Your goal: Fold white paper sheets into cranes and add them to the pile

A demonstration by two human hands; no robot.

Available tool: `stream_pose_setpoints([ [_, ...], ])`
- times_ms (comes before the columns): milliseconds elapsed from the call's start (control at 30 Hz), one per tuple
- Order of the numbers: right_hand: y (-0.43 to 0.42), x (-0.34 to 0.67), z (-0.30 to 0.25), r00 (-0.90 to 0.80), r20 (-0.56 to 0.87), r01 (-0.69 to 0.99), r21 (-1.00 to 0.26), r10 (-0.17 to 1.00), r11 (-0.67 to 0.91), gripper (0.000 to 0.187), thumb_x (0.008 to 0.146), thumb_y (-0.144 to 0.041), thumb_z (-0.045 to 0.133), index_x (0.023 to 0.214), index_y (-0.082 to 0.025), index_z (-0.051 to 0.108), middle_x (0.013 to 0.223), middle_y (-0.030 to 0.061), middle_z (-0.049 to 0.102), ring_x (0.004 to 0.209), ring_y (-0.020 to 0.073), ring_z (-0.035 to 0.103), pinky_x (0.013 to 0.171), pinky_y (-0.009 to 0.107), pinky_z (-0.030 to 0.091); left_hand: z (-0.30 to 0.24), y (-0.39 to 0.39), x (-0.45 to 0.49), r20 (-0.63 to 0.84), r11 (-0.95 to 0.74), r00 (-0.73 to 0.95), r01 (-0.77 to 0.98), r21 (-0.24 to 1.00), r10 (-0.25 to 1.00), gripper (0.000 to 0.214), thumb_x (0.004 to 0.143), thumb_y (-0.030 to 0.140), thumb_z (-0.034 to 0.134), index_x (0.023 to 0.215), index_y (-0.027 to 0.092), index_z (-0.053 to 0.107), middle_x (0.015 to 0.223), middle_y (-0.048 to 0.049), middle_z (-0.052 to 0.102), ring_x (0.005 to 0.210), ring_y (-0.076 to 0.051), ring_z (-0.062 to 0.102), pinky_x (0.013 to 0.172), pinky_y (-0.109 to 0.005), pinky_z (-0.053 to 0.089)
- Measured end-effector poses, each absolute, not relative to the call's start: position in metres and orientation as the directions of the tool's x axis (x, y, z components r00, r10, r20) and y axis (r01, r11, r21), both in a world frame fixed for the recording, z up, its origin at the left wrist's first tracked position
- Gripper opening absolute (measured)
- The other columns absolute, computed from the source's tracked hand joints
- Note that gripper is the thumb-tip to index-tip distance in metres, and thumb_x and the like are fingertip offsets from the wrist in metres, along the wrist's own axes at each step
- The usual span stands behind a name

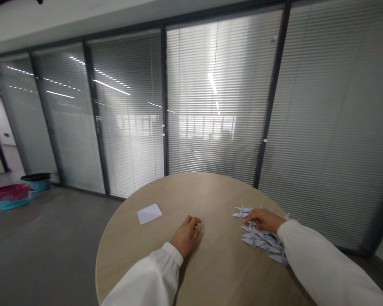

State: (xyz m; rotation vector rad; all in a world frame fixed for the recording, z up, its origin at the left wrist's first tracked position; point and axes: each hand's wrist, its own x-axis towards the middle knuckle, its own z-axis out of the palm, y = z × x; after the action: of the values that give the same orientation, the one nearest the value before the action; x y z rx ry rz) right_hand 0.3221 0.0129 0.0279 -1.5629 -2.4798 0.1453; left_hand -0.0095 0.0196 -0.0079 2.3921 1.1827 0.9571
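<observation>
Several folded white paper cranes stand close together in rows on the right side of the round wooden table. Over the far rows, my right hand reaches in with its fingers closed at a paper crane, and the hand and sleeve cover part of the group. My left hand rests near the middle of the tabletop, its fingers loosely bent and apart, with nothing in them. Farther left on the table lies a small stack of white square paper, apart from both hands.
Glass partition walls with blinds rise just behind the table. On the grey floor at the left stand a blue basket with a red liner and another with a black liner.
</observation>
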Motion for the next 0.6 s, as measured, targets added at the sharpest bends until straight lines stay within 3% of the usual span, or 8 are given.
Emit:
stream_pose_setpoints([
  [167, 0.022, 0.32, 0.012, -0.38, 0.047, 0.908, -0.17, 0.924, 0.382, 0.041, 0.056, 0.001, 0.05, 0.085, -0.024, 0.066, 0.085, 0.0032, 0.064, 0.081, 0.0171, 0.057, 0.073, 0.024, 0.041, -0.006, 0.019, -0.01, 0.417, -0.605, 0.438, 0.581, 0.545, 0.796, 0.021, 0.08, 0.026, 0.038, 0.095, 0.02, 0.051, 0.092, -0.0057, 0.05, 0.079, -0.014, 0.053, 0.073, -0.027, 0.043],
  [400, 0.033, 0.329, 0.002, -0.336, 0.066, 0.931, -0.13, 0.939, 0.342, 0.03, 0.058, -0.001, 0.051, 0.071, -0.021, 0.068, 0.077, 0.0035, 0.065, 0.078, 0.0173, 0.058, 0.071, 0.024, 0.041, -0.006, 0.018, -0.008, 0.429, -0.611, 0.436, 0.582, 0.536, 0.791, 0.021, 0.08, 0.027, 0.039, 0.094, 0.02, 0.052, 0.092, -0.006, 0.051, 0.081, -0.015, 0.054, 0.074, -0.027, 0.043],
  [600, 0.032, 0.327, 0.006, -0.386, 0.084, 0.913, -0.111, 0.919, 0.394, 0.034, 0.06, -0.002, 0.049, 0.081, -0.022, 0.067, 0.082, 0.0041, 0.064, 0.08, 0.0162, 0.057, 0.072, 0.023, 0.039, -0.006, 0.019, -0.008, 0.427, -0.612, 0.439, 0.588, 0.529, 0.791, 0.022, 0.08, 0.027, 0.037, 0.095, 0.02, 0.051, 0.092, -0.006, 0.05, 0.079, -0.015, 0.054, 0.073, -0.027, 0.043],
])
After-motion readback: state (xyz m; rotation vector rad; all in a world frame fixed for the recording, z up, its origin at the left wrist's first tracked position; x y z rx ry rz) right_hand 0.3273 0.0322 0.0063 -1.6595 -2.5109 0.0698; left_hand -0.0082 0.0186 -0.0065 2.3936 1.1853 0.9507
